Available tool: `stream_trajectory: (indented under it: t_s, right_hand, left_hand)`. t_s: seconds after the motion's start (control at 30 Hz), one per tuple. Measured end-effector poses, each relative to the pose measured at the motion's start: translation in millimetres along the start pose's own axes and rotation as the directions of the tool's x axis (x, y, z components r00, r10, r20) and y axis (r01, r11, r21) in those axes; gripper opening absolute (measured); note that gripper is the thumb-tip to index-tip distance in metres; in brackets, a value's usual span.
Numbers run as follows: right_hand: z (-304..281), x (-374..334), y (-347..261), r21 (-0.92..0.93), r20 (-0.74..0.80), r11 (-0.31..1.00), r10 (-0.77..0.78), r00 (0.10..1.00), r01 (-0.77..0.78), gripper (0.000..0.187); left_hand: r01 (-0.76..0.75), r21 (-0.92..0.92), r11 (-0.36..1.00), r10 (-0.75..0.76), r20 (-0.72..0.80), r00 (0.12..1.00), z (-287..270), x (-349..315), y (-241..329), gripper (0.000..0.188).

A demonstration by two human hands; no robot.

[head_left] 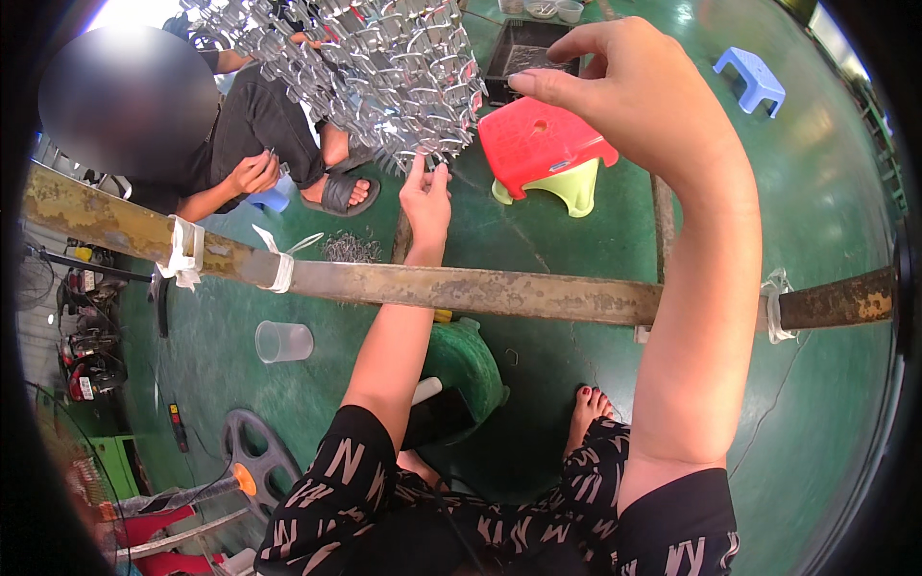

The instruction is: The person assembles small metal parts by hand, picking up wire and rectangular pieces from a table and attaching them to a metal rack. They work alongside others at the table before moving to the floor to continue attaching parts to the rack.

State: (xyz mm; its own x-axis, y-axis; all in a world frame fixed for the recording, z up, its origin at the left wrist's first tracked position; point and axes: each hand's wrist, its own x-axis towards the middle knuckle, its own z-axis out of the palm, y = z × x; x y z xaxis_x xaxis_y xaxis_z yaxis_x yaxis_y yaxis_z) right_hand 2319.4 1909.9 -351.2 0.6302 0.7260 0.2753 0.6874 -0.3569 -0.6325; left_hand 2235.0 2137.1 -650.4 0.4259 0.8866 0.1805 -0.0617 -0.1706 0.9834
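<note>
Silver metal-link mesh (394, 77) hangs beyond the rusty bar (538, 294), above the green floor (538, 394); its support is out of view. Our left hand (425, 202) reaches under the bar to the mesh's lower edge, fingertips close together; we cannot tell whether a link is pinched. Our right hand (639, 91) is raised over the bar, thumb and fingers apart, seemingly empty. Risk, we judge: a one-handed tug could swing the mesh, and link ends could scratch bare fingertips. Blue stool (751, 82): toward the floor's far right edge.
</note>
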Motion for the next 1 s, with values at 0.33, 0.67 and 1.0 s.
stream_trajectory:
  t_s: [0.33,0.67,1.0]
  right_hand:
    - [8,-5,-8,-0.154,-0.07,0.987,-0.058,0.996,0.047,0.037]
    - [10,-5,-9,-0.154,-0.076,0.987,-0.052,0.996,0.039,0.036]
    - [11,-6,-9,-0.169,-0.065,0.985,-0.046,0.997,0.034,0.037]
  left_hand:
    - [-0.074,-0.025,0.997,0.07,-0.124,0.99,-6,10,-10,0.028]
    - [-0.043,-0.148,0.988,0.031,-0.083,0.996,-23,-1,-9,0.023]
    - [-0.093,-0.273,0.958,0.087,-0.037,0.996,-40,-9,-7,0.027]
